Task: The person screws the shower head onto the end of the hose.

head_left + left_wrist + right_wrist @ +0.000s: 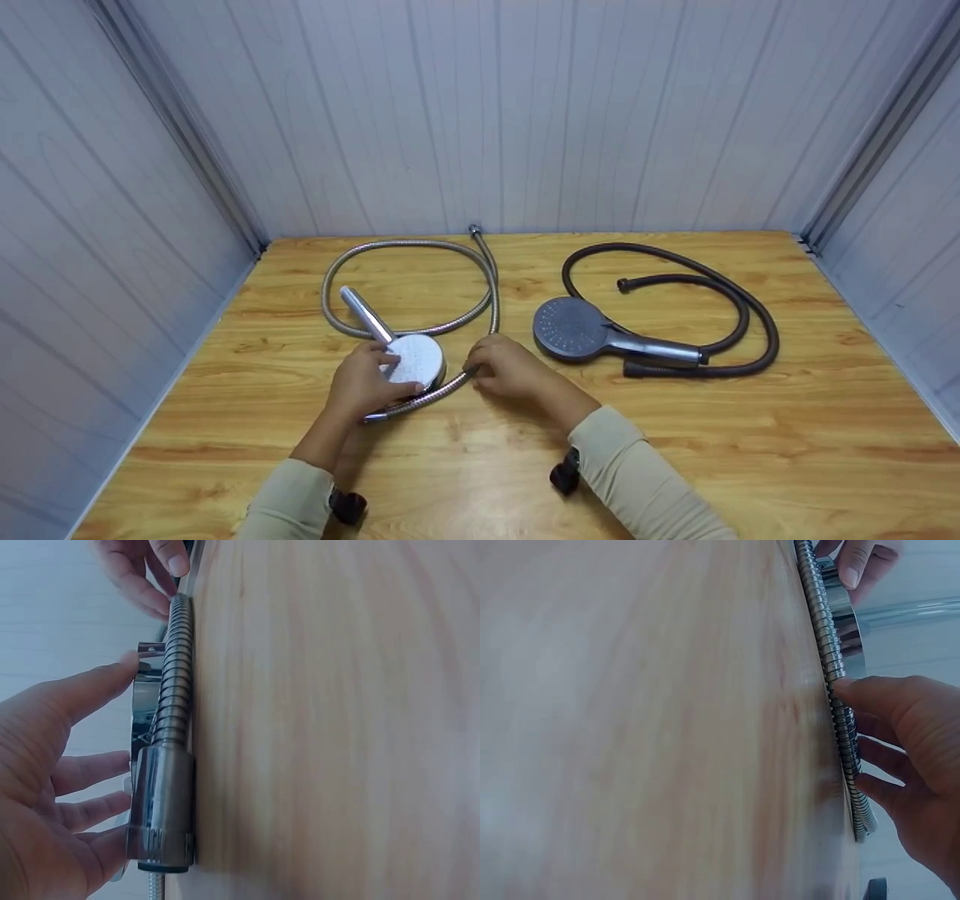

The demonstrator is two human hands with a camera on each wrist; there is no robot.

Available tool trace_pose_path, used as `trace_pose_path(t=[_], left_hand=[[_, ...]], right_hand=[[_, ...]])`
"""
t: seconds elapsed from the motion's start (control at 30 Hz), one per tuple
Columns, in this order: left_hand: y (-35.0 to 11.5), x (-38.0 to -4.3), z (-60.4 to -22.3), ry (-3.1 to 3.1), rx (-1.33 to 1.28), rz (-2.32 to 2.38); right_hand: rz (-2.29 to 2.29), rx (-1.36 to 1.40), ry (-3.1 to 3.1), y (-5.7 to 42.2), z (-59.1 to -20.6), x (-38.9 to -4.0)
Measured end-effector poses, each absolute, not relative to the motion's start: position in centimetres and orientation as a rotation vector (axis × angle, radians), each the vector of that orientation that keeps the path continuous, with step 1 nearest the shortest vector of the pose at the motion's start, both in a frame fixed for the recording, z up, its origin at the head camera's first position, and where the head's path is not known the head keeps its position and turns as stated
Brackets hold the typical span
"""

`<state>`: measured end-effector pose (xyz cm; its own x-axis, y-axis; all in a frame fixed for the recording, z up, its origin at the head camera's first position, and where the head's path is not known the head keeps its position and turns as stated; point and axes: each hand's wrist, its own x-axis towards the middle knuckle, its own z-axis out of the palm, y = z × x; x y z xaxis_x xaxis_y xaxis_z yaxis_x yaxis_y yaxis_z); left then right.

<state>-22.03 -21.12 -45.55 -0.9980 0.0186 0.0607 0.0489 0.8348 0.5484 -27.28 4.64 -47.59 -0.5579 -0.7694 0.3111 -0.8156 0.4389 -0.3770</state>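
Note:
A silver hand shower with a round white face point(417, 361) lies face up, its chrome handle point(367, 313) pointing to the back left. My left hand point(364, 384) rests on that face, the thumb near its lower rim and the fingers fairly straight. Along the near side of the shower runs a silver metal hose point(433, 396), ending in a smooth chrome connector point(161, 802) below my left fingers. Just right of the white face, my right hand point(506, 367) pinches the hose between thumb and fingers. Further back, the hose loops on the table.
To the right lies a dark grey hand shower point(574, 330), with a dark hose point(765, 330) coiled behind and beside it. The wooden table point(675, 465) meets pale panel walls point(525, 112) at the back and sides. The silver hose's far end nut point(475, 230) lies near the back wall.

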Motion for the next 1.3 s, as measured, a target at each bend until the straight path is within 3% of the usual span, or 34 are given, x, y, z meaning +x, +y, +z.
trace_pose_path(t=[1.3], left_hand=[[-25.3,-21.0,-44.6,-3.095,-0.181,-0.976]], right_hand=[[0.762,1.361,-2.604,6.9,-47.5,-28.2]])
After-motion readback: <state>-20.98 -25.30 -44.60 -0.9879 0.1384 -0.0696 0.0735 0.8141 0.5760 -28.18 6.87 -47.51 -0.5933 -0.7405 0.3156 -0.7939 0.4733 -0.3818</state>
